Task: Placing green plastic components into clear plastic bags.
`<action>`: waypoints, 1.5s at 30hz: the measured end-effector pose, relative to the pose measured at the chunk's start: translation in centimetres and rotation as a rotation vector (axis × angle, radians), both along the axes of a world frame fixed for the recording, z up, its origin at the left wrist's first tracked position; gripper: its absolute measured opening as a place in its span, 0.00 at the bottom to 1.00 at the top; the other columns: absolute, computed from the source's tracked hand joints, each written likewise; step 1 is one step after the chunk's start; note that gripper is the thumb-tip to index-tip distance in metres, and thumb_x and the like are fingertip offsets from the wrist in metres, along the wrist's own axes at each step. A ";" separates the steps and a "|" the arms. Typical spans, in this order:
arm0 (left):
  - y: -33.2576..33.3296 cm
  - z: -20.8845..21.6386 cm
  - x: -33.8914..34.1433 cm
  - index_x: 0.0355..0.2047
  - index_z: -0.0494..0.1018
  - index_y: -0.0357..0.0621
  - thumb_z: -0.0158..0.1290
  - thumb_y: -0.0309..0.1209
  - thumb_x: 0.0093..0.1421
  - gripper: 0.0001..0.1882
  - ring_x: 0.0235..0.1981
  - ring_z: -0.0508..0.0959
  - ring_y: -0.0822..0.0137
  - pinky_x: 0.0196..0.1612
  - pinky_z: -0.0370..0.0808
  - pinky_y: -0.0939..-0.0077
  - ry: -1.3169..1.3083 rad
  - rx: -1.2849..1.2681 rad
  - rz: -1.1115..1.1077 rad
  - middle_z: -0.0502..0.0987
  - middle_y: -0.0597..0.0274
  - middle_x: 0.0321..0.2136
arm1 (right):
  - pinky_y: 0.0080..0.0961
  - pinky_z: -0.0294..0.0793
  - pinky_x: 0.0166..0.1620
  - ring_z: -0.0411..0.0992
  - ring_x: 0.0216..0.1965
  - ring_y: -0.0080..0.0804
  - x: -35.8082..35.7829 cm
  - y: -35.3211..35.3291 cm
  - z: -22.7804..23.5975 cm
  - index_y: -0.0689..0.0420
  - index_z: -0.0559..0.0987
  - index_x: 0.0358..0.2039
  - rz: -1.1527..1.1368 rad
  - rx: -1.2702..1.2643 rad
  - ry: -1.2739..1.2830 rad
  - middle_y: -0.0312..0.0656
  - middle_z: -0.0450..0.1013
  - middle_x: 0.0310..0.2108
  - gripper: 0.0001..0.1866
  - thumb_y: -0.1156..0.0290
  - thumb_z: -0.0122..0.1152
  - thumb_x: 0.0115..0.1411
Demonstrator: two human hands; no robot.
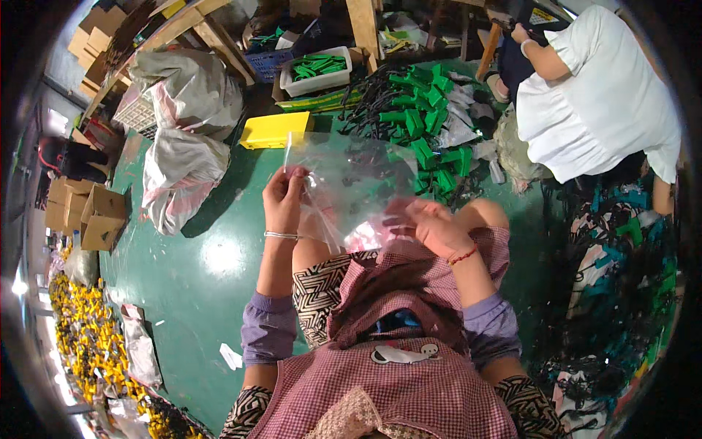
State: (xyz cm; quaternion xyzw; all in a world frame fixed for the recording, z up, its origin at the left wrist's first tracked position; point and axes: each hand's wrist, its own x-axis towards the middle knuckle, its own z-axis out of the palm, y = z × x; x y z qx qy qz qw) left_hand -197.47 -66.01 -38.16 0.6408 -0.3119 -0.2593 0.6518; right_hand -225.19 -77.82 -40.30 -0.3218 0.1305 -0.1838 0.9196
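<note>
A clear plastic bag [351, 172] is held up over my lap. My left hand [284, 199] is closed, pinching the bag's left edge between thumb and fingers. My right hand [433, 225] is at the bag's lower right side, its fingers reaching toward the plastic. Those fingertips are blurred and partly behind the film, so I cannot tell whether they grip it. Beyond the bag lies a heap of green plastic pieces [424, 121] with black cords [365, 106].
A yellow box [276, 130] and a white bin [316, 71] of green parts stand ahead. White sacks [186, 164] slump on the green floor [183, 293] at left, with cartons [102, 219] and yellow pieces [88, 329] beyond. A person in white [596, 91] bends at right.
</note>
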 end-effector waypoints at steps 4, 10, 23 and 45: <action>0.3 -0.9 -0.1 0.48 0.70 0.36 0.62 0.29 0.57 0.20 0.37 0.74 0.68 0.40 0.72 0.77 -0.302 0.054 0.107 0.75 0.56 0.42 | 0.19 0.77 0.44 0.78 0.36 0.25 -0.1 0.1 -1.1 0.62 0.80 0.40 -0.136 -0.096 0.351 0.39 0.79 0.35 0.12 0.68 0.65 0.60; 0.1 1.6 -8.1 0.61 0.62 0.39 0.63 0.28 0.48 0.39 0.59 0.66 0.45 0.61 0.63 0.55 -1.139 0.103 -0.314 0.68 0.45 0.57 | 0.22 0.73 0.48 0.75 0.40 0.23 1.9 0.7 3.1 0.61 0.81 0.41 -0.270 -0.244 0.140 0.38 0.79 0.36 0.11 0.70 0.64 0.61; 2.4 4.2 -1.1 0.44 0.70 0.47 0.48 0.35 0.67 0.08 0.60 0.68 0.49 0.62 0.62 0.36 0.890 -0.290 -0.143 0.73 0.56 0.54 | 0.30 0.63 0.61 0.65 0.60 0.35 1.8 1.9 -11.8 0.59 0.61 0.64 -0.036 0.214 0.198 0.42 0.67 0.60 0.35 0.61 0.63 0.62; -10.0 -3.8 -4.1 0.45 0.71 0.36 0.57 0.29 0.61 0.14 0.44 0.77 0.68 0.46 0.75 0.72 -0.022 0.258 -0.977 0.76 0.60 0.41 | 0.15 0.66 0.23 0.66 0.21 0.18 -1.5 -14.4 -6.3 0.52 0.75 0.30 -0.566 0.185 0.201 0.30 0.68 0.23 0.08 0.82 0.55 0.55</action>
